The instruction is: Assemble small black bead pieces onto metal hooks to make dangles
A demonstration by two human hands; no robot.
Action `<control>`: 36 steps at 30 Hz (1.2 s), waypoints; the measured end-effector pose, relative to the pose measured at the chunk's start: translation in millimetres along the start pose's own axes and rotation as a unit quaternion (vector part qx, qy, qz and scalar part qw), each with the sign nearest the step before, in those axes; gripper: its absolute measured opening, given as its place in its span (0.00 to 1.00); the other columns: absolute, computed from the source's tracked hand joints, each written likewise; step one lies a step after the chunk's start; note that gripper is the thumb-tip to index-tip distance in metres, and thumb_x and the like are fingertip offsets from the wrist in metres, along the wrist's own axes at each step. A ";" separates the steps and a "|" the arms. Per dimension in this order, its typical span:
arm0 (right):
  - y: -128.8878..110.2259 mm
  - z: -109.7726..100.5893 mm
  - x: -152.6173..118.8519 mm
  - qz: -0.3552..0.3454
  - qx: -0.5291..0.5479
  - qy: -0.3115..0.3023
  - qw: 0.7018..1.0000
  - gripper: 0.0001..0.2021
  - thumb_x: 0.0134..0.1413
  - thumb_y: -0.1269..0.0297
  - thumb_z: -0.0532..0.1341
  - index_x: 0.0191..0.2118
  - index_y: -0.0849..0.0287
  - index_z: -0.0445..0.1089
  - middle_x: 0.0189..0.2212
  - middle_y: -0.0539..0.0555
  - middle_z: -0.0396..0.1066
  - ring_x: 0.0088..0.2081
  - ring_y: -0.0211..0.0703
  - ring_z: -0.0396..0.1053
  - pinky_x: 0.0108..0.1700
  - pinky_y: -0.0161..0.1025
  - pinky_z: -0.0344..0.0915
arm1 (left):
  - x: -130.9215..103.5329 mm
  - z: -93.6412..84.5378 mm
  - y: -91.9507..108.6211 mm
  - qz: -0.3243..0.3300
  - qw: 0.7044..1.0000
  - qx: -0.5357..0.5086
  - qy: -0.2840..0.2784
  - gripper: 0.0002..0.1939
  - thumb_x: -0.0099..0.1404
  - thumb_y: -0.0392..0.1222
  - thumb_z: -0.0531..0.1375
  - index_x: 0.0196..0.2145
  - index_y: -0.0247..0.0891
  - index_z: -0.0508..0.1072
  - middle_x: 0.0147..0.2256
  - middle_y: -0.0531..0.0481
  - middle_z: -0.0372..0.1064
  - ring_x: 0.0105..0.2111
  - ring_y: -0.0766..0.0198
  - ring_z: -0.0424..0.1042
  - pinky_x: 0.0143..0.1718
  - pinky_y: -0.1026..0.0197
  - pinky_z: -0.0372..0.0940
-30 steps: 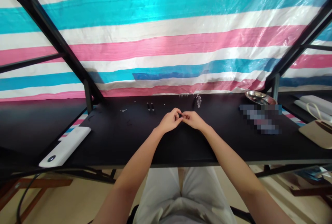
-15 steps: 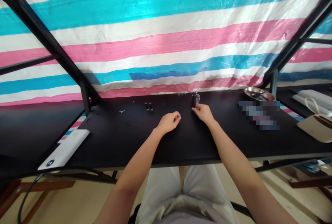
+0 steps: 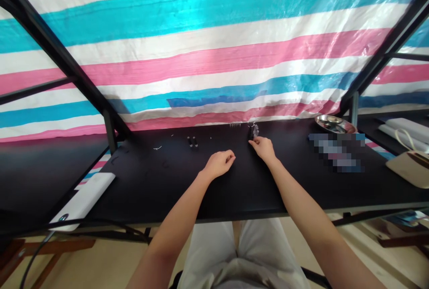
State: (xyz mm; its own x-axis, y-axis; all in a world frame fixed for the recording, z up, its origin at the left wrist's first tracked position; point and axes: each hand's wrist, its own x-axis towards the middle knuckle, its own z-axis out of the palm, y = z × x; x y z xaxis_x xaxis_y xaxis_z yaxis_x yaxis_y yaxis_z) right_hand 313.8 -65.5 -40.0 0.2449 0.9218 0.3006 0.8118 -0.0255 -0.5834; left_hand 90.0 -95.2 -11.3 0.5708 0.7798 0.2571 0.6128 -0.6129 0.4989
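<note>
1. Reaching forward across a black worktable (image 3: 234,190), the person's right hand (image 3: 263,148) lies at the foot of a small cluster of dark and clear parts (image 3: 253,131) near the table's far edge; the fingertips (image 3: 252,142) are drawn close together just beside the cluster, and whether they pinch anything is too small to tell.
2. Curled loosely into a fist, the left hand (image 3: 219,164) rests on the tabletop near the middle, well apart from the right hand; whether the fist encloses anything cannot be made out.
3. Standing to the left of the hands, a pair of small dark cylinders (image 3: 192,142) sits upright on the table, with a short row of tiny pins (image 3: 235,124) at the back edge, near the cluster.
4. Lying further left, a scrap of white wire (image 3: 157,148) shows against the black surface.
5. Sitting at the table's far right corner is a shallow metal dish (image 3: 333,123), with a blurred-out patch just in front of it.
6. Resting on the left edge of the table is a white power bank (image 3: 85,199), a black cable (image 3: 36,253) running below it.
7. Hanging behind the bench is a tarpaulin (image 3: 214,48) striped in pink, white and blue, framed by black metal struts (image 3: 60,56).
</note>
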 end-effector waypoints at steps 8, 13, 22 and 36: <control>-2.7 6.7 3.3 0.029 -0.021 0.010 0.999 0.11 0.49 0.55 0.58 0.27 0.57 0.71 0.24 0.52 0.72 0.26 0.40 0.66 0.26 0.33 0.52 | -1.2 -2.5 4.2 -0.008 0.999 0.037 -0.022 0.09 0.63 0.43 0.50 0.33 0.40 0.69 0.24 0.55 0.68 0.24 0.68 0.65 0.26 0.67 0.54; -3.4 7.5 4.0 0.028 -0.030 -0.004 0.999 0.11 0.49 0.55 0.58 0.29 0.56 0.72 0.25 0.53 0.72 0.27 0.40 0.67 0.27 0.34 0.53 | -0.8 -2.9 4.5 -0.009 0.999 0.043 -0.022 0.09 0.63 0.43 0.50 0.33 0.40 0.69 0.24 0.55 0.68 0.24 0.68 0.65 0.26 0.67 0.54; 8.9 0.4 6.8 0.034 -0.022 -0.029 0.999 0.06 0.48 0.69 0.59 0.33 0.61 0.71 0.29 0.55 0.73 0.31 0.40 0.70 0.34 0.33 0.60 | -0.7 -2.3 2.2 -0.010 0.999 0.040 -0.019 0.10 0.63 0.43 0.50 0.33 0.41 0.70 0.24 0.54 0.69 0.24 0.67 0.66 0.26 0.66 0.54; 4.4 -4.6 1.1 0.074 -0.090 -0.026 0.993 0.10 0.49 0.59 0.59 0.32 0.58 0.74 0.31 0.58 0.74 0.35 0.47 0.71 0.34 0.36 0.61 | -0.8 -6.1 2.3 -0.052 0.996 0.060 0.049 0.11 0.63 0.43 0.49 0.33 0.41 0.71 0.24 0.54 0.68 0.24 0.67 0.66 0.26 0.66 0.55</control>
State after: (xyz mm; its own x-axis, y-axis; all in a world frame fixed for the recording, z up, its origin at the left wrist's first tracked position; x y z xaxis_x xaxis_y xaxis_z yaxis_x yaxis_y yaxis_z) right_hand 320.1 -66.3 -38.8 0.3445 0.9212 0.1807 0.8516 -0.2257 -0.4732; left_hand 87.6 -96.5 -5.3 0.4472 0.8455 0.2919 0.7300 -0.5336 0.4271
